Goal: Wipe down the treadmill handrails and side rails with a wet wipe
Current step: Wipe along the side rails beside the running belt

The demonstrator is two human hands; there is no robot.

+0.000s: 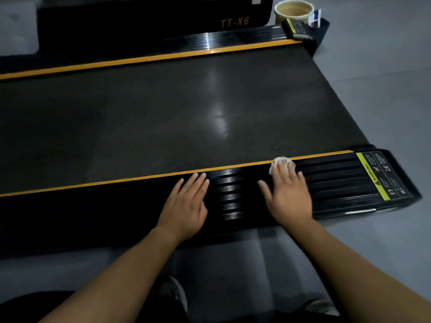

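Observation:
The near side rail (331,183) of the treadmill is black and ribbed, with an orange stripe along its inner edge. My right hand (288,194) lies flat on it and presses a crumpled white wet wipe (281,162) under the fingertips, close to the orange stripe. My left hand (186,203) rests flat on the same rail a little to the left, fingers together, holding nothing. The dark running belt (163,117) stretches beyond both hands. The far side rail (210,43) runs along the belt's other edge.
A yellow warning label (377,176) marks the rail's right end. A cream bucket (293,11) and a dark bin with items (319,31) stand on the grey floor beyond the far rail. A black housing marked TT-X6 (233,22) sits behind.

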